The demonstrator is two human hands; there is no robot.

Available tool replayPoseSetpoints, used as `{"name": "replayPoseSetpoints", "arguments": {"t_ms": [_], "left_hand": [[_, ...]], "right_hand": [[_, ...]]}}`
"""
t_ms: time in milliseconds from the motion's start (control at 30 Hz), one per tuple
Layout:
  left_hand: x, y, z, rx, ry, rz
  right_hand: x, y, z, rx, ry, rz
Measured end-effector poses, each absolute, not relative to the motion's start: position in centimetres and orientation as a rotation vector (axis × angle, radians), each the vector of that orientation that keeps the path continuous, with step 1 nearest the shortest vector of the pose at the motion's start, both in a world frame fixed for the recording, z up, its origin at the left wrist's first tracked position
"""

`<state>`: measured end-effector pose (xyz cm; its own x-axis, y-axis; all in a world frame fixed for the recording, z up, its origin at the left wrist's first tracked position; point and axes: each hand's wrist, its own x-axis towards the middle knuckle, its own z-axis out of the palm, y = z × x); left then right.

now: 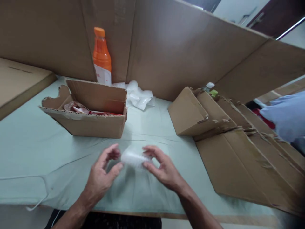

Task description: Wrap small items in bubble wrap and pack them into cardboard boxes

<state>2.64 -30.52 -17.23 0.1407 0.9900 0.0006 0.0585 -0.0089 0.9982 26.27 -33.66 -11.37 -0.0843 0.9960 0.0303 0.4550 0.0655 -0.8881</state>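
Observation:
A small white, translucent roll (133, 158), perhaps rolled plastic wrap, is blurred by motion above the table's front part. My right hand (164, 167) has its thumb and fingers around the right end of it. At the left end, my left hand (102, 170) is held with thumb and fingers apart, the thumb tip close to the roll or just touching it. Whether anything lies inside the roll cannot be seen.
Behind stands an open cardboard box (97, 125) with red and clear packets (82, 108). An orange bottle (102, 57) and crumpled white plastic wrap (140, 95) are near the cardboard wall (166, 47). Divided cardboard boxes (228, 162) stand right; a flat carton (21, 82) lies left.

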Motion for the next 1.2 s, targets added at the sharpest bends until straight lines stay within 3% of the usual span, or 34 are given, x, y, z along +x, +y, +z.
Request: {"name": "replayPoseSetpoints", "arguments": {"t_ms": [200, 367, 467, 600, 700, 900, 1100, 1200], "left_hand": [[-2.9, -23.8, -16.3, 1.38, 1.506, 1.957], [-4.6, -19.6, -17.5, 1.393, 1.621, 1.962], [-4.2, -19.2, -18.0, 1.364, 1.573, 1.876], [-3.8, -19.5, -18.0, 1.369, 1.587, 1.841], [-4.4, -19.5, -17.7, 1.319, 1.572, 1.801], [-7.4, -19.3, -16.6, 1.179, 1.648, 1.747], [-7.2, -19.1, -16.3, 1.178, 1.559, 1.514], [-5.3, -18.5, -16.0, 1.107, 1.494, 1.557]], "right_hand": [[23.1, -22.4, -0.6, -1.294, -1.841, 0.315], [16.7, -12.9, 0.5, -1.536, -2.547, 0.017], [13.9, -9.4, -2.4, -1.55, -2.88, 0.051], [12.6, -7.6, -5.4, -1.541, -2.877, 0.258], [14.0, -8.3, -4.3, -1.49, -2.684, 0.386], [22.6, -16.0, -0.1, -1.525, -2.197, 0.064], [23.4, -20.9, -8.5, -1.554, -1.979, 0.721], [20.6, -20.7, -11.6, -1.571, -1.862, 0.762]]}}
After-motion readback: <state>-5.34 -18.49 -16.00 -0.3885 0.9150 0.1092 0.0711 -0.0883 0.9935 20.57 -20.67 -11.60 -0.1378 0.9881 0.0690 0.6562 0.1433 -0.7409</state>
